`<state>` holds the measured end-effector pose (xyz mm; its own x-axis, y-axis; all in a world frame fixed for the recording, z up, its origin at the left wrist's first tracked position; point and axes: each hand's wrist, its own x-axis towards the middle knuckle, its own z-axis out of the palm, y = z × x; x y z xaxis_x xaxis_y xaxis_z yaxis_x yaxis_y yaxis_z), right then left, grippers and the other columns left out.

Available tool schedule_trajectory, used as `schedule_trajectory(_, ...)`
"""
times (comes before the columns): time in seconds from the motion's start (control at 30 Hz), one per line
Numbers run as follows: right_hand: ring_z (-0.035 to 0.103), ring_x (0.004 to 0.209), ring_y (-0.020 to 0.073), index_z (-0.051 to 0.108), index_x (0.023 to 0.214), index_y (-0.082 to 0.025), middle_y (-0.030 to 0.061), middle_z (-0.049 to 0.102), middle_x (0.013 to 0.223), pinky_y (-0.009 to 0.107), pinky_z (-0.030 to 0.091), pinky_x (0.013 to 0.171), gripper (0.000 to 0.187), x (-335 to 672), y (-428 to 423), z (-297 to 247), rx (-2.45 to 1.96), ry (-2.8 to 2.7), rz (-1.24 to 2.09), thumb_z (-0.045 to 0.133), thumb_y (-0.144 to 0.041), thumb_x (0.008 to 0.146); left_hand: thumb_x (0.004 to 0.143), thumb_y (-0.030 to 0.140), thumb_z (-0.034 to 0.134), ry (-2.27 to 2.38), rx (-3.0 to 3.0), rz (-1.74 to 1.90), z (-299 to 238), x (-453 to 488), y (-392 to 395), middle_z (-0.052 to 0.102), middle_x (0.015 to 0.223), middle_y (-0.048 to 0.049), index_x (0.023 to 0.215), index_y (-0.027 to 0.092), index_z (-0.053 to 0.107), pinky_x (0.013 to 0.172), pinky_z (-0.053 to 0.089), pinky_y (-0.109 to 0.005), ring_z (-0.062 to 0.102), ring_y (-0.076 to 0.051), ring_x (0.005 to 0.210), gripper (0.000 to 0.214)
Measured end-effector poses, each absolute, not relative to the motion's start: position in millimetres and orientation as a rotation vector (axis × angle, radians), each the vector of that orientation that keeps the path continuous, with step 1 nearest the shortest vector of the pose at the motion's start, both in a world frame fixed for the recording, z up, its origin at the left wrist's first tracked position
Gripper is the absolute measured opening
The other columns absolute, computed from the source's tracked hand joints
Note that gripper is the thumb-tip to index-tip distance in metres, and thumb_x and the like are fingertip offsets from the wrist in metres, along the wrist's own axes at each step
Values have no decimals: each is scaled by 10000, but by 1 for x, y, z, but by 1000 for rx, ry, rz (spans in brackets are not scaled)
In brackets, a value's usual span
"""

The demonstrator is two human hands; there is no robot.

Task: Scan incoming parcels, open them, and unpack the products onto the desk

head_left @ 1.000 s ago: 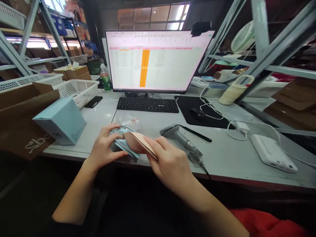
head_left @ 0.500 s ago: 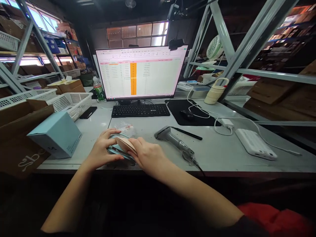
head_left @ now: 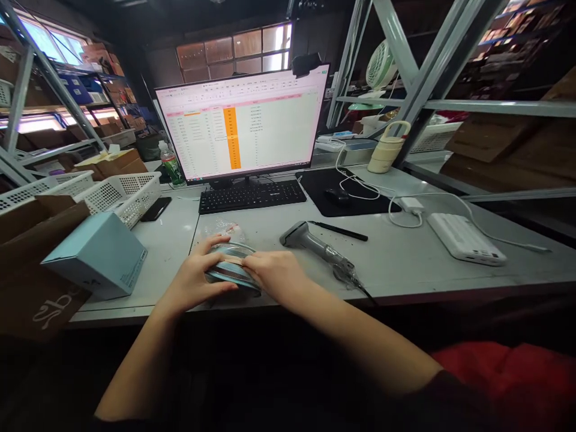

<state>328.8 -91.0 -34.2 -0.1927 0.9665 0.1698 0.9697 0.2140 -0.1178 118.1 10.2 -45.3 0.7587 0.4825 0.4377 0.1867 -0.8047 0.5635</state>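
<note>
At the desk's front edge, my left hand [head_left: 193, 281] grips a light-blue rounded case [head_left: 231, 277], fingers over the far side and thumb along the near side. The case stands partly open, with dark and pale edges showing along its gap. My right hand [head_left: 279, 273] is closed at the right side of the case, its fingers pinching a thin peach-coloured pad [head_left: 233, 260] in the gap. Those fingertips hide part of the pad. Just behind the case lies crumpled clear plastic wrap [head_left: 224, 230]. The exact kind of case is not clear.
A grey barcode scanner [head_left: 310, 241] and a black pen [head_left: 339, 231] lie right of my hands. To the left are a light-blue box [head_left: 96, 255] and a brown paper bag [head_left: 40, 270]. Behind stand a keyboard [head_left: 252, 197] and monitor [head_left: 270, 138]; a white power bank [head_left: 465, 239] lies right.
The peach-coloured pad, raised and tilted before, now lies lower and flatter in the case. Both hands have shifted slightly right in the picture, and the camera view has tilted.
</note>
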Motion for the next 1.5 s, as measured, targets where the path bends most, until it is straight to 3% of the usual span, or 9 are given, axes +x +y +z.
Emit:
schedule_trajectory(0.13, 717, 819, 199, 754, 922, -199, 55, 768, 903, 294, 285, 556, 209, 333, -87, -17, -1901, -2474, 10, 562, -144, 983, 805, 520, 829, 546, 2442, 849, -45, 121, 10, 548, 1454, -97, 1033, 240, 684, 1107, 485, -434, 542, -307, 1343, 389)
schedule_trajectory(0.27, 710, 776, 207, 768, 891, -189, 73, 757, 827, 280, 310, 566, 198, 342, -92, -7, -1844, -2534, -44, 594, -121, 957, 839, 520, 800, 495, 2519, 844, -45, 124, 16, 523, 1493, -94, 1438, 309, 529, 1183, 408, -462, 492, -299, 1395, 690)
schedule_trajectory(0.47, 679, 810, 140, 656, 1361, -348, -5, 752, 947, 237, 386, 654, 383, 357, -90, -20, -1468, -2352, 50, 571, -215, 1012, 853, 582, 757, 545, 2515, 768, -51, 120, 20, 453, 1547, -102, 1478, 332, 517, 1199, 386, -494, 431, -326, 1439, 714)
schedule_trajectory(0.73, 667, 735, 176, 786, 1101, -314, 7, 745, 819, 272, 371, 640, 290, 367, -102, -13, -1644, -2443, 121, 571, -170, 969, 800, 596, 804, 539, 2474, 752, -49, 123, 25, 553, 1440, -84, 1416, 355, 594, 1147, 432, -457, 530, -316, 1339, 694)
schedule_trajectory(1.0, 659, 1059, 213, 661, 1326, -228, 103, 699, 1147, 385, 546, 916, 349, 373, -123, -75, -1252, -1777, 276, 519, -295, 1015, 725, 671, 828, 575, 2132, 1134, -70, 123, 22, 727, 1145, -106, 1223, 245, 737, 975, 544, -420, 678, -301, 1079, 661)
schedule_trajectory(1.17, 562, 1311, 282, 281, 1611, -288, 141, 506, 1510, 464, 570, 986, 981, 366, -116, -96, -1246, -1567, 711, 811, -356, 789, 755, 586, 850, 630, 2217, 1170, -62, 114, 9, 714, 1183, -95, 1261, 276, 707, 996, 547, -428, 680, -294, 1104, 610)
schedule_trajectory(1.27, 584, 1279, 283, 398, 1522, -257, 140, 544, 1460, 454, 557, 996, 822, 356, -110, -95, -1205, -1436, 754, 754, -292, 782, 752, 600, 849, 571, 2186, 1472, -62, 115, 4, 606, 1397, -103, 1487, 355, 486, 1143, 453, -494, 577, -317, 1317, 856)
schedule_trajectory(1.37, 585, 1295, 281, 349, 1499, -256, 147, 555, 1450, 458, 528, 1042, 790, 341, -105, -92, -1037, -1211, 767, 728, -347, 812, 758, 752, 751, 507, 1748, 1766, -75, 129, -3, 380, 1610, -95, 1594, 433, 195, 1190, 395, -546, 392, -323, 1489, 1053)
schedule_trajectory(1.5, 540, 1358, 281, 300, 1537, -258, 153, 554, 1470, 471, 481, 1102, 827, 327, -101, -94, -935, -1166, 868, 729, -470, 863, 812, 827, 591, 534, 1141, 1417, -105, 155, -19, 615, 1382, -124, 1496, 326, 452, 1044, 535, -514, 583, -340, 1306, 859)
